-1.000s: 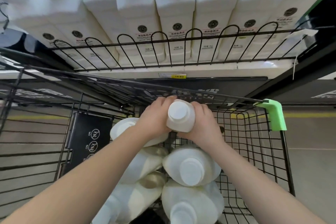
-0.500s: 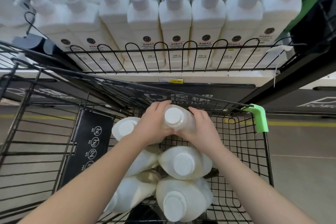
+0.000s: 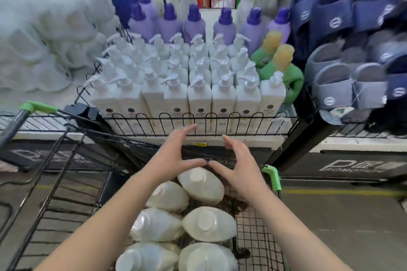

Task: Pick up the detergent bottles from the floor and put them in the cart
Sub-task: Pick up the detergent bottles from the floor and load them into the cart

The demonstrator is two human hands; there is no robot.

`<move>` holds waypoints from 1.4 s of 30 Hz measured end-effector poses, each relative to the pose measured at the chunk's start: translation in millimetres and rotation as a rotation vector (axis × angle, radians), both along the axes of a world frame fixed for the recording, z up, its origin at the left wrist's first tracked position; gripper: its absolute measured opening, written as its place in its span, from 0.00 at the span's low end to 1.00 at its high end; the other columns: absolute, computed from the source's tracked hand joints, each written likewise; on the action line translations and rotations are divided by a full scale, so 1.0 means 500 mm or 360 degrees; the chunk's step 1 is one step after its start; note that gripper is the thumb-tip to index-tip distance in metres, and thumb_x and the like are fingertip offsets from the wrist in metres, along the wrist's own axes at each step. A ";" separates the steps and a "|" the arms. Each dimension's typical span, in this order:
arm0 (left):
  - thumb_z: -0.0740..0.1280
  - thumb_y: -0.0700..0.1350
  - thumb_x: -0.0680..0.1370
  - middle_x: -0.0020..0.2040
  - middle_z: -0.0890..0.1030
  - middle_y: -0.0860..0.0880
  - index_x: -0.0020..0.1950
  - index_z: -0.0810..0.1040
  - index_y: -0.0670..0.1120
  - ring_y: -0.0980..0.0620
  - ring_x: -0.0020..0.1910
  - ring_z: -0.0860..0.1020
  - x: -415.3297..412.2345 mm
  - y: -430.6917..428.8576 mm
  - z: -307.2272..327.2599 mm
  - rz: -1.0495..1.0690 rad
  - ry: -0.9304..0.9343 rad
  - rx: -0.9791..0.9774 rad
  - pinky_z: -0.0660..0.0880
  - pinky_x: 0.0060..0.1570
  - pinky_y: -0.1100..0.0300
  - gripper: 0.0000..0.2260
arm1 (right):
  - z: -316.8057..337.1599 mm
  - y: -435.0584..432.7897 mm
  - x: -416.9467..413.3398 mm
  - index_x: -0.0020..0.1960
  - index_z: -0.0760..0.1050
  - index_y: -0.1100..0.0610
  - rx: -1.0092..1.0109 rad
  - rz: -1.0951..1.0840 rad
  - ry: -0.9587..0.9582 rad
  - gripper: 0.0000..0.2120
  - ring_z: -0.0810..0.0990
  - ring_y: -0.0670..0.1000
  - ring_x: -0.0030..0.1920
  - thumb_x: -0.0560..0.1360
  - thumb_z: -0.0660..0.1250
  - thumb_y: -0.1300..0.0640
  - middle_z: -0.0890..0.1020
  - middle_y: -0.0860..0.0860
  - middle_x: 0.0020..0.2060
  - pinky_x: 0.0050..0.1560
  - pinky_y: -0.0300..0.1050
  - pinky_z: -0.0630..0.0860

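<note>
Six detergent bottles [image 3: 209, 224] lie heaped in the cart [image 3: 258, 240], and the far bottle [image 3: 201, 185] at the pile's 12 o'clock end rests against its neighbours' rounded sides. Left hand [image 3: 174, 156] and right hand [image 3: 237, 167] hover just above it, fingers spread, holding nothing, thumbs nearly touching. Unsupported, that bottle could roll toward 3 o'clock, where bare wire floor shows, and any further bottle dropped on top may slide or crack a cap. No bottles on the floor are in view.

The bottom edge cuts off the nearest detergent bottles [image 3: 147, 257]; white packs [image 3: 44, 35] at left are blurred.
</note>
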State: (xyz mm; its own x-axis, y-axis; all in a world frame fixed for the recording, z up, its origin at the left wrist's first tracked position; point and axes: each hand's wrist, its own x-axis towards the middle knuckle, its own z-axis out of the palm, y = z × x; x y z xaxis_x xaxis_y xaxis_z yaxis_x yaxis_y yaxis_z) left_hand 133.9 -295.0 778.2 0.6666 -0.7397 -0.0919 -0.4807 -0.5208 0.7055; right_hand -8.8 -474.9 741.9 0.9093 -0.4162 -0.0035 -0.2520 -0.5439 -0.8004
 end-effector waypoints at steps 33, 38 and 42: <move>0.75 0.59 0.74 0.76 0.74 0.61 0.78 0.69 0.58 0.56 0.78 0.71 -0.219 -0.164 0.438 -0.0979 -0.0107 -0.1248 0.69 0.77 0.50 0.34 | 0.539 0.022 -0.379 0.78 0.68 0.49 -0.0496 -0.0797 -0.0783 0.35 0.74 0.42 0.73 0.75 0.73 0.42 0.78 0.42 0.69 0.74 0.42 0.71; 0.75 0.60 0.74 0.76 0.73 0.62 0.79 0.68 0.55 0.59 0.78 0.70 -0.333 -0.244 0.420 -0.1159 -0.0056 -0.1178 0.69 0.77 0.57 0.35 | 0.527 -0.017 -0.503 0.77 0.69 0.47 -0.0434 -0.1019 -0.0884 0.33 0.75 0.45 0.73 0.76 0.75 0.42 0.79 0.41 0.68 0.75 0.50 0.72; 0.74 0.64 0.75 0.77 0.73 0.61 0.80 0.68 0.55 0.58 0.79 0.69 -0.432 -0.320 0.420 -0.1215 -0.0040 -0.1124 0.68 0.78 0.48 0.37 | 0.506 -0.077 -0.603 0.77 0.69 0.46 -0.0351 -0.1113 -0.0957 0.33 0.76 0.45 0.73 0.74 0.74 0.43 0.80 0.42 0.67 0.75 0.51 0.72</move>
